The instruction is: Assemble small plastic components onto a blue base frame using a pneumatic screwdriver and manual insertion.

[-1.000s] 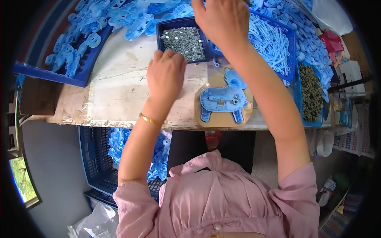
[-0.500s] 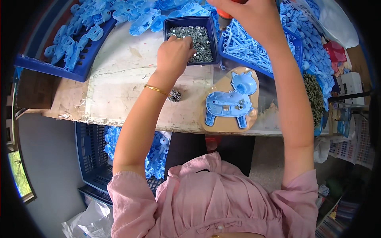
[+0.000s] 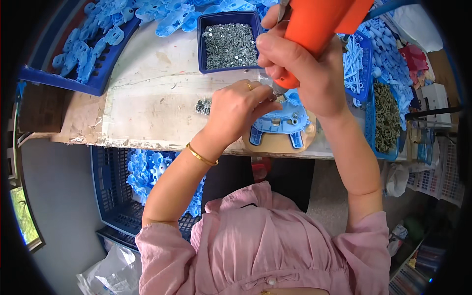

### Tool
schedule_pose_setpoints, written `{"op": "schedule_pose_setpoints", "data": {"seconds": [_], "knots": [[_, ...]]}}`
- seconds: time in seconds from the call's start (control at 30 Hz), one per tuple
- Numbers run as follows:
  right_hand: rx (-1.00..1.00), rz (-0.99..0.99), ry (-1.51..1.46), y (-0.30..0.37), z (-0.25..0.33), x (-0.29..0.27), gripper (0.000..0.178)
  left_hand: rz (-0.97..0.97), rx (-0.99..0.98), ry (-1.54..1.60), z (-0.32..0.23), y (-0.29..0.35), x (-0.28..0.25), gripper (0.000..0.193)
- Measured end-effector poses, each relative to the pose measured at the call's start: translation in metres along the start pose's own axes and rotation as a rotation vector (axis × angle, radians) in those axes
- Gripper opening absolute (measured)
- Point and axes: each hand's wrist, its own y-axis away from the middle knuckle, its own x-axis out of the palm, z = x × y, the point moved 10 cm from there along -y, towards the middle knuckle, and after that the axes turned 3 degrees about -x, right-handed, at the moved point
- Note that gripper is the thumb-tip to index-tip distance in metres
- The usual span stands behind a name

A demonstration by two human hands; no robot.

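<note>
My right hand point(image 3: 317, 76) is wrapped round an orange power screwdriver point(image 3: 314, 29) whose grey nose points down and left. At that nose my left hand point(image 3: 238, 105) has its fingertips pinched together; whatever they hold is too small to make out. Beneath both hands lies a blue plastic animal-shaped toy half point(image 3: 280, 123), set in a tan shaped holder point(image 3: 255, 145). Its head end is mostly hidden by my hands and the tool. A small heap of screws point(image 3: 202, 106) sits left of my left hand.
A dark blue tub point(image 3: 200, 49) of small metal screws stands beyond my hands. Blue crates of parts flank the worktop: a crate point(image 3: 98, 91) at left, a basket point(image 3: 364, 73) at right. Another bin point(image 3: 388, 155) holds brownish pieces. Below the table edge stands a dark crate point(image 3: 105, 196).
My left hand has come out of the screw tub, toward me and right, over the toy half. My right hand has brought the screwdriver down and left to meet it.
</note>
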Motion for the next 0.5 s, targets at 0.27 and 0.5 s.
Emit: {"op": "schedule_pose_setpoints", "data": {"seconds": [0.27,0.5], "knots": [[-0.927,0.564,-0.128,0.005,0.027,0.010,0.028,0.000,-0.033,0.084,-0.009,0.002,0.005,0.021],[0.033,0.002,-0.062,0.010,0.005,-0.003,0.027,-0.021,-0.050,0.115,-0.003,0.010,0.000,0.020]]}}
